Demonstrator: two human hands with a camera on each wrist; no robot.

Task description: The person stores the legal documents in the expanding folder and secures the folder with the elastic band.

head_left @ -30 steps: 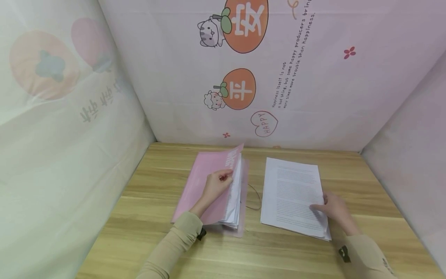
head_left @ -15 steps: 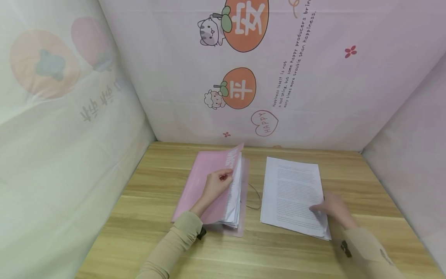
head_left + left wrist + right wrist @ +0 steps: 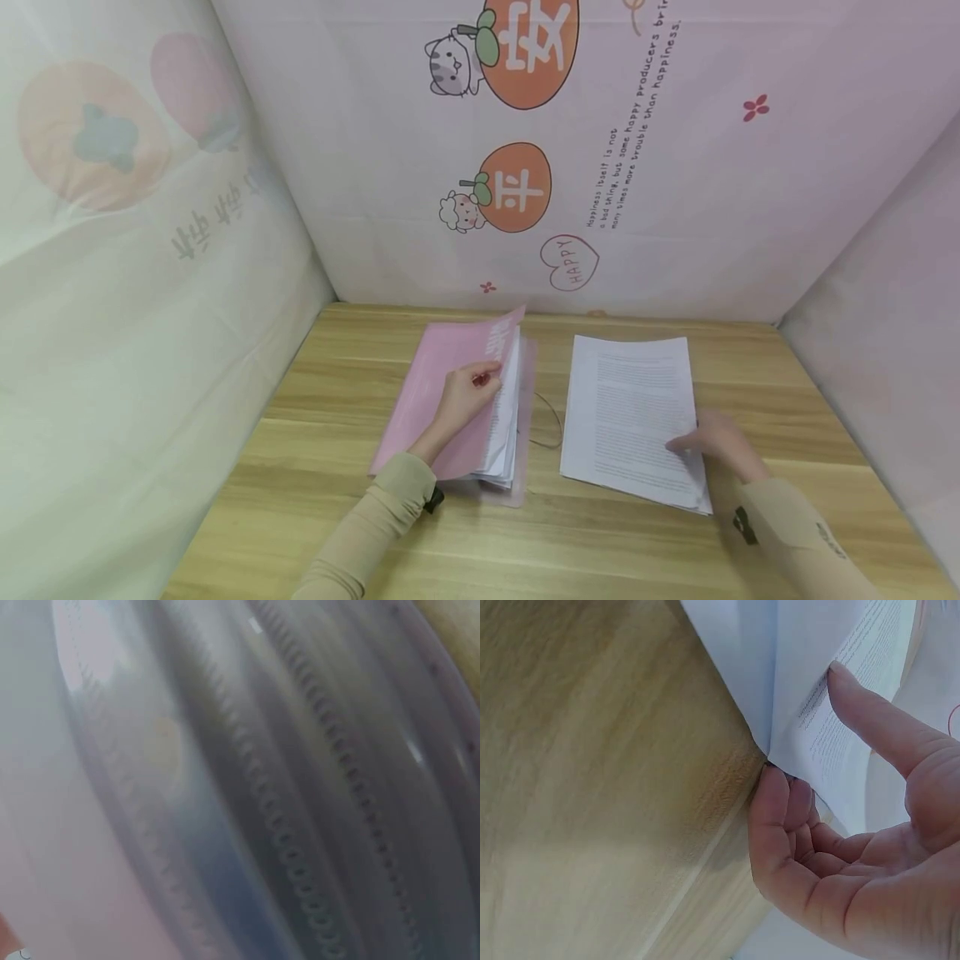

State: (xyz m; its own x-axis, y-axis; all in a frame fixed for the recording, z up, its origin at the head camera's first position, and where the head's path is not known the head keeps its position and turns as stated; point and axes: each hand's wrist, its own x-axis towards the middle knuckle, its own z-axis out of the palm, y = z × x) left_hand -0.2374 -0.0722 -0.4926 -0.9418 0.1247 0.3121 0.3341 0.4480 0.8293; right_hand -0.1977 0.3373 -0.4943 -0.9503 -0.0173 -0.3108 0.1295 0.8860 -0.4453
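A pink folder (image 3: pixel 431 379) lies at left centre with its cover partly raised, white papers (image 3: pixel 501 446) showing under it. My left hand (image 3: pixel 467 398) pinches the cover's right edge between thumb and fingers. In the left wrist view, curved translucent layers (image 3: pixel 247 787) with rows of small round marks fill the picture close up. To the right lies a stack of printed sheets (image 3: pixel 633 417). Its right edge is held by my right hand (image 3: pixel 716 442), thumb on top. In the right wrist view, the thumb (image 3: pixel 877 720) presses the printed face, with curled fingers at the bent lower corner.
Between folder and sheets, a thin cord loop (image 3: pixel 553 425) lies on the wooden table (image 3: pixel 600 550). A printed cloth wall (image 3: pixel 660 275) stands along the back edge, with pale cloth walls at left and right.
The upper right corner of the printed sheets has risen slightly, while my right hand keeps its hold. My left hand and the folder stay put.
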